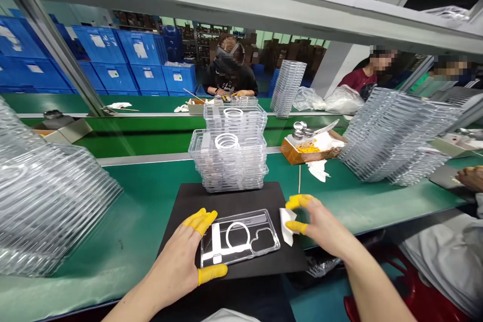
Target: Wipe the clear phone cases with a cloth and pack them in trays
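Note:
A clear phone case (260, 246) with a white ring lies on the black mat (196, 196). My left hand (184, 251), with yellow finger cots, spans the case's left end, fingertips at its far edge and thumb at its near edge. To the right of the case, my right hand (320, 221) has a small white cloth (287, 229) between its yellow-tipped thumb and fingers. The cloth is beside the case, with a small gap showing. Behind the mat's far part rises a stack of clear cases or trays (234, 161) with white rings.
Tall stacks of clear trays stand left (49, 201) and right (392, 136). An orange-brown box (292, 153) holds yellow finger cots, metal-lidded containers and white cloth. A thin stick (300, 178) lies near it. Across the green bench (143, 186), a co-worker (230, 73) sits; others are at right.

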Demonstrator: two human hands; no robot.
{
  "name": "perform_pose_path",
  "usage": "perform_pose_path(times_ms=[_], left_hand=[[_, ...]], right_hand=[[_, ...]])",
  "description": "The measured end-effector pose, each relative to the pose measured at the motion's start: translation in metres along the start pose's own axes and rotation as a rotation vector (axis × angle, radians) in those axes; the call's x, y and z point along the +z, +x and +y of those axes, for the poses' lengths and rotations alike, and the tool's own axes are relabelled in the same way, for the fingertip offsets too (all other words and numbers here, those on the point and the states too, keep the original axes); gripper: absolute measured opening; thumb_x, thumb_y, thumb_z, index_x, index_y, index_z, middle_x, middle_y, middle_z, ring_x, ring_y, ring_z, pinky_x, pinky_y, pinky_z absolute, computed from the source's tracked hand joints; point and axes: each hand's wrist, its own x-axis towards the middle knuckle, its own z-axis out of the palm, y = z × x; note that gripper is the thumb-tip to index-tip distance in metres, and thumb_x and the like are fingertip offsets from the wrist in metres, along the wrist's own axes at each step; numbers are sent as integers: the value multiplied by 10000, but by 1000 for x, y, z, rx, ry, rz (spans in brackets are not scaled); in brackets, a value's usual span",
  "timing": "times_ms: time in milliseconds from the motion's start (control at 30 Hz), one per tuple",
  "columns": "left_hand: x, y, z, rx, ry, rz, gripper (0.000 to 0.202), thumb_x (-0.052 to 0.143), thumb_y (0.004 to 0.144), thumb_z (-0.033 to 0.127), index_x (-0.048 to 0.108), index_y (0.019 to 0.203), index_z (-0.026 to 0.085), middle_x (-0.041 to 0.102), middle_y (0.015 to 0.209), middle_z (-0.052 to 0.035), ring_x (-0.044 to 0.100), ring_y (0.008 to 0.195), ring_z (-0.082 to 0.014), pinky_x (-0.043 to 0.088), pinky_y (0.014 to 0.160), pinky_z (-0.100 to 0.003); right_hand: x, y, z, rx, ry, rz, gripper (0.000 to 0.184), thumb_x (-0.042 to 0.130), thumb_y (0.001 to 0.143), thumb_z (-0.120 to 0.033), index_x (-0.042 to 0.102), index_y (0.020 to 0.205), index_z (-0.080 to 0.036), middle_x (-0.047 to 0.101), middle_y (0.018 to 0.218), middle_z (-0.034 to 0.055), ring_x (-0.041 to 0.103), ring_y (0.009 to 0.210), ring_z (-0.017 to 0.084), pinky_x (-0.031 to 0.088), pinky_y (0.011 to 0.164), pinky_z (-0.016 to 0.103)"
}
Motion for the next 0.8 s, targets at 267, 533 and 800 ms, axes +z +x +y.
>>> perform_pose_path(times_ms=[267, 533, 800], left_hand=[[-12, -19, 0, 77, 110, 53, 965, 683, 771, 612, 176, 1522, 282, 514, 1425, -101, 523, 1267, -333, 515, 987, -426], [-7, -16, -10, 162, 196, 121, 1000, 672, 748, 666, 203, 1521, 238, 582, 1341, -116, 561, 1213, -338, 556, 921, -438], [-7, -19, -9, 150, 202, 135, 1001, 679, 752, 652, 201, 1526, 233, 557, 1379, -114, 543, 1245, -333, 545, 951, -425]], right_hand=[[52, -43, 0, -213, -127, 356, 195, 588, 917, -397, 625, 1061, -271, 530, 1306, 85, 462, 1242, 290, 397, 1012, 496], [74, -31, 18, -306, -536, 423, 264, 397, 996, -347, 595, 1094, -204, 638, 1035, 106, 574, 1015, 291, 470, 842, 458], [71, -33, 16, -262, -649, 423, 220, 428, 925, -228, 647, 930, -206, 589, 912, 119, 539, 822, 287, 461, 750, 456]])
